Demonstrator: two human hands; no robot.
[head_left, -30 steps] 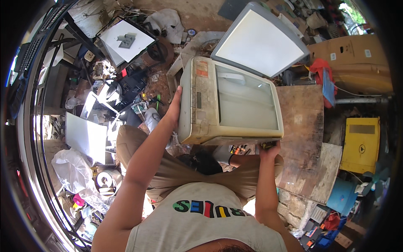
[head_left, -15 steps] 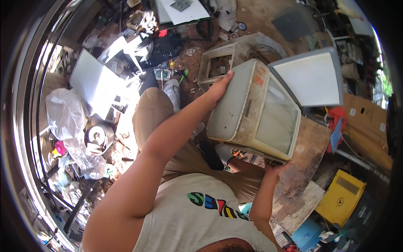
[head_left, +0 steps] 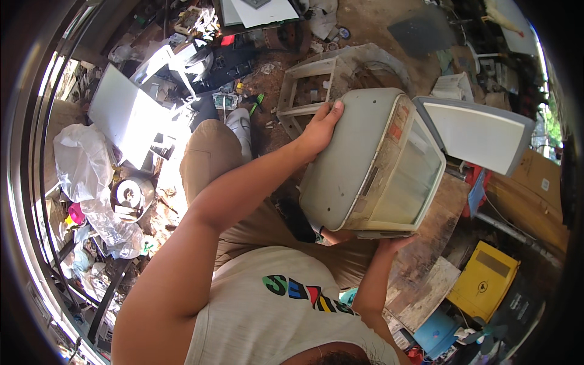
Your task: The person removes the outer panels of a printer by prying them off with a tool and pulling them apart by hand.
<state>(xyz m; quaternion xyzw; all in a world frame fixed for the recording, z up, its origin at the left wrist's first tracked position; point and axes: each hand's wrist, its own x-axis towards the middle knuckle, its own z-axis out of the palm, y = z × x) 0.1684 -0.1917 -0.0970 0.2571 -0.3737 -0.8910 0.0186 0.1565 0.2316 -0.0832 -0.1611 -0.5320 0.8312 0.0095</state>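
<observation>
Scanner [head_left: 366,163], glass rightward, long axis slanting; left hand [head_left: 321,129] clasps its side; right hand [head_left: 391,244] below, grip unclear

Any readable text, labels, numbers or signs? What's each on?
Pale shirt: large multicoloured letters, partly creased; wording not copied out.
Scanner: orange label, too small to read.
Yellow box: dark round emblem, too small to make out.
Brown carton: small white label, too small to read.

The scanner casing [head_left: 353,152] against my left hand [head_left: 321,129] looks like smooth, matt plastic, its pane [head_left: 406,173] glossy glass. My shirt [head_left: 243,322] is matt cloth, the board [head_left: 433,222] rough wood, the bag [head_left: 82,161] shiny, crinkled plastic.
</observation>
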